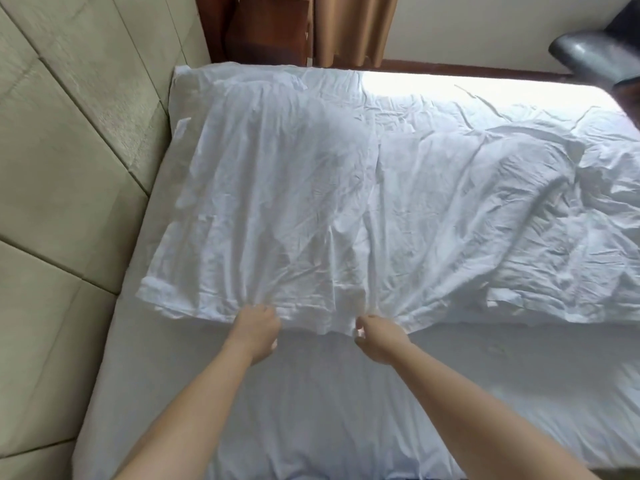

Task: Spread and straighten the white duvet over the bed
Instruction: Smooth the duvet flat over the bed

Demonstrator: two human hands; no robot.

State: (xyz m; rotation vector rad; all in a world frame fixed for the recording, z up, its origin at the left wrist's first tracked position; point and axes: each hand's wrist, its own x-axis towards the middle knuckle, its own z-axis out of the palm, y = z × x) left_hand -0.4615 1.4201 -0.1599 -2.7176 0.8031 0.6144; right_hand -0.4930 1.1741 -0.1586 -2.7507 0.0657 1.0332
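Around the bed point(166, 393): padded beige headboard point(69, 168) along the left, dark wooden furniture point(266, 29) and a tan curtain point(353, 26) beyond the far edge, a dark leather chair point(595, 53) at upper right, cut off by the frame. Nothing lying on the linen between the arms and the cloth.

White duvet point(311, 185) spread crumpled across the far half of the mattress, flatter on the left, bunched into deep folds toward the right, where it runs out of view. Near edge lying across the middle of the bed, bare sheet showing below it. Far right part washed out by bright light, creases hard to read there.

Left hand point(256, 327) gripping the duvet's near edge, fingers curled into the cloth, gathers fanning out from the grip. Right hand point(377, 337) just beside it, likewise pinching the same edge, fingertips buried in the fabric. Both forearms reaching in from the bottom, elbows cut off.
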